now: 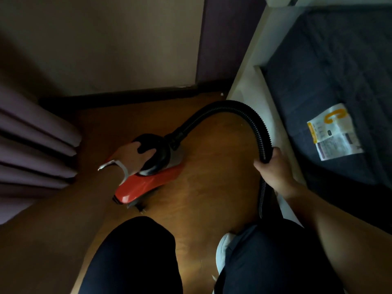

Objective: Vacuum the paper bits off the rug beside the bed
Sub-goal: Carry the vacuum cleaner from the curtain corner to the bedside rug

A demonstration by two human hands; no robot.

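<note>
left hand (135,158) grips the vacuum (144,185) by its top, right hand (273,169) grips the hose (233,106) (its nozzle end hidden behind the knee (267,255)).

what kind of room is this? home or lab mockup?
Most likely a home bedroom: a bed with a dark mattress in a white frame on the right, purple curtains on the left, wooden floor, and a red vacuum, left hand gripping its handle, right hand holding the hose.

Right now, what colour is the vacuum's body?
Red-orange vacuum body with a black top, seen clearly in the head view.
</note>
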